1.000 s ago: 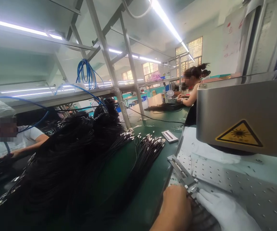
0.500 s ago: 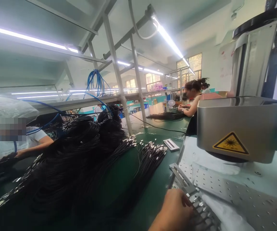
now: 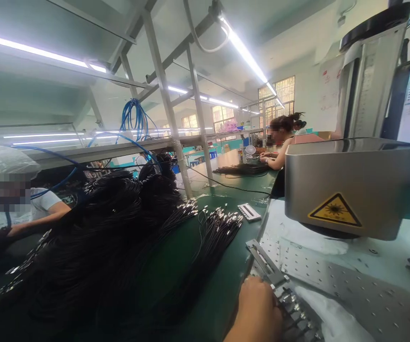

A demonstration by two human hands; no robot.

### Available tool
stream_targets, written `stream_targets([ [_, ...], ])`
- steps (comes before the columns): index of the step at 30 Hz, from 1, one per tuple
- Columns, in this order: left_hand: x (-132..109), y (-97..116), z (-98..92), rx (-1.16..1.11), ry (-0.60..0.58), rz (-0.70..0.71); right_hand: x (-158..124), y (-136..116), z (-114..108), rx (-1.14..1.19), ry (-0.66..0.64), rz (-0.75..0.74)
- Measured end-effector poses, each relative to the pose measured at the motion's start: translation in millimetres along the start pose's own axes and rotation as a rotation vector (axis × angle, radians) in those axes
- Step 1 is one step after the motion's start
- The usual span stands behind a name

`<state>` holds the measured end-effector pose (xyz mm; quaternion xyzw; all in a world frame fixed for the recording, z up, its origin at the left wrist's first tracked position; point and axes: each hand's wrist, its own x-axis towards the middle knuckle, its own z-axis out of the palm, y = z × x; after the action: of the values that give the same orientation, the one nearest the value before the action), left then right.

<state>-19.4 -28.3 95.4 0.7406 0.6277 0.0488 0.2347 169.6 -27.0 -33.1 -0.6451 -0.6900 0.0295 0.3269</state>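
Observation:
My left hand (image 3: 258, 306) is closed at the left edge of a slotted metal fixture (image 3: 267, 261), low in the head view. Its fingertips are hidden, so what they grip does not show. Several small metal connectors (image 3: 293, 304) sit in a row along the near part of the fixture, right beside the hand. Dark cable ends show among them. My right hand is out of view. Left of the fixture, a bundle of black cables (image 3: 214, 242) with shiny metal ends lies on the green table (image 3: 169, 266).
A grey machine head (image 3: 354, 185) with a laser warning sign overhangs a perforated metal plate (image 3: 319, 270). A second slotted plate (image 3: 249, 212) lies on the table. A big heap of black cables (image 3: 101, 237) fills the left. Metal posts (image 3: 181, 166) rise behind. Two co-workers sit farther off.
The whole view has shifted slightly, so most things appear a little farther left. My left hand stays at the fixture, with its back turned a little more toward the camera.

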Motion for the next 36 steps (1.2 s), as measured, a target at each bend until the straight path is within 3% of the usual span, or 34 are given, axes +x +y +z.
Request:
stream_targets([
  [7, -3, 1, -9.6, -0.147, 0.136, -0.053, 12, -22, -6, -0.049, -0.062, -0.113],
  [11, 4, 1, -9.0, -0.068, 0.097, -0.096, 17, -30, -7, -0.084, -0.024, -0.059],
  [17, 14, 2, -1.7, -0.023, 0.055, -0.03, 19, -29, 11, -0.155, 0.081, -0.021],
  [23, 16, 8, 0.5, 0.045, 0.03, -0.037, 20, -20, 38, -0.197, 0.025, 0.113],
  [27, 18, 17, -4.2, 0.132, -0.04, -0.059, 20, -13, 51, -0.186, 0.018, 0.125],
  [36, 19, 23, -0.7, 0.172, -0.072, -0.042, 17, -12, 42, -0.188, 0.034, 0.059],
])
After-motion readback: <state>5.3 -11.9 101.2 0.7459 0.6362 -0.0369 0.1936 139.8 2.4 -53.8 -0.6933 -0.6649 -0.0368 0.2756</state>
